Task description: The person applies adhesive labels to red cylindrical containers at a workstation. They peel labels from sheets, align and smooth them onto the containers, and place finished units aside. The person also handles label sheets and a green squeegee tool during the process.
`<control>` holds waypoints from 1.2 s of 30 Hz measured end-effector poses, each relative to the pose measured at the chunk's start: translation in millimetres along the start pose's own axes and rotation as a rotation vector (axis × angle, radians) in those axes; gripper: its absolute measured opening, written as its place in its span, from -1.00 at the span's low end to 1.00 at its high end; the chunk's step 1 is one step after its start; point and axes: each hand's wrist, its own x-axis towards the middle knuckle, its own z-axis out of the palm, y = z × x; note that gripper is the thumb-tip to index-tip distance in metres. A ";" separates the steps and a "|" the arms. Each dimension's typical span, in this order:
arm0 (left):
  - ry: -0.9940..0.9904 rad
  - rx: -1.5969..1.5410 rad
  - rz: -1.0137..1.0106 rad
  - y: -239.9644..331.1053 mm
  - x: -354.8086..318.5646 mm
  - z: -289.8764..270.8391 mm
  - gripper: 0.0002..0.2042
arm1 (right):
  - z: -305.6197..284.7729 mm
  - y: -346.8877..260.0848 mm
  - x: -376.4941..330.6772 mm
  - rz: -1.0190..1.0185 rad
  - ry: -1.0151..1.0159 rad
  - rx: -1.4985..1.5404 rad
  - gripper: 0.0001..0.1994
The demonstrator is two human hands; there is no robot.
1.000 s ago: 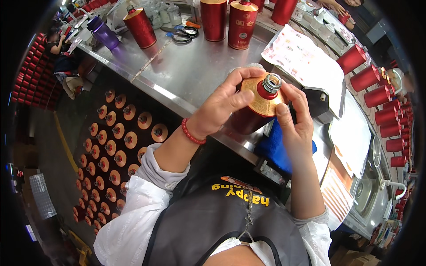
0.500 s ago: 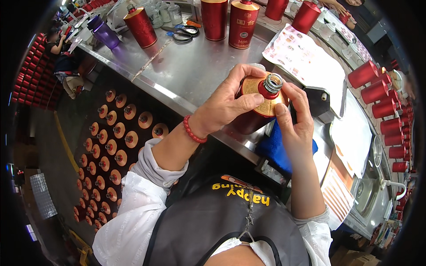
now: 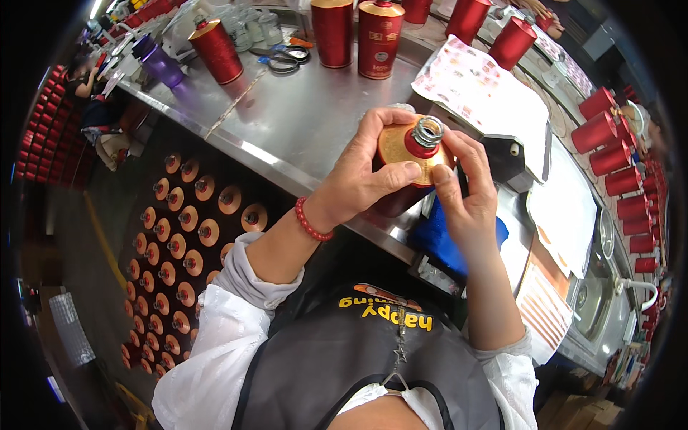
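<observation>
A red bottle [image 3: 409, 149] with a gold shoulder and a bare, uncapped glass neck stands tilted slightly between my hands, over the near edge of the steel table. My left hand [image 3: 370, 161] wraps its left side, the thumb lying across the gold shoulder. From the right, the fingertips and thumb of my right hand [image 3: 469, 175] press against the shoulder. Both hands are closed on this one bottle. Its lower body is partly hidden by my hands. Just below and right of it lies a blue cloth-like thing [image 3: 448, 240].
On the steel table [image 3: 287, 129] stand several red bottles [image 3: 333, 32], black-handled scissors [image 3: 283, 61] and a purple drinking bottle [image 3: 159, 63]. Sticker sheets [image 3: 494, 86] lie behind a black box-like device [image 3: 510, 158]. Rows of open bottles [image 3: 190, 218] fill the floor at left. A conveyor [image 3: 559, 82] carries more bottles.
The whole view has shifted a little. The held bottle seems slightly turned, and my left thumb lies a bit lower on its gold shoulder. Bottles along the conveyor have shifted position.
</observation>
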 end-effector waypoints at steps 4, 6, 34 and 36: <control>0.041 0.003 0.033 2.6 -9.5 7.4 -0.49 | -0.4 -10.0 -5.7 -0.028 -0.008 -0.013 -0.59; 0.071 0.004 0.090 -0.7 -17.2 10.9 -0.49 | -0.2 -16.1 -12.4 0.006 -0.014 0.009 -0.58; -0.793 0.245 0.477 -39.1 -86.1 187.4 -0.72 | -109.8 -54.2 -264.6 0.233 0.619 -0.304 -0.88; -0.907 0.294 0.512 -60.6 -95.3 242.6 -0.76 | -120.2 -30.1 -326.3 0.371 0.711 -0.296 -0.87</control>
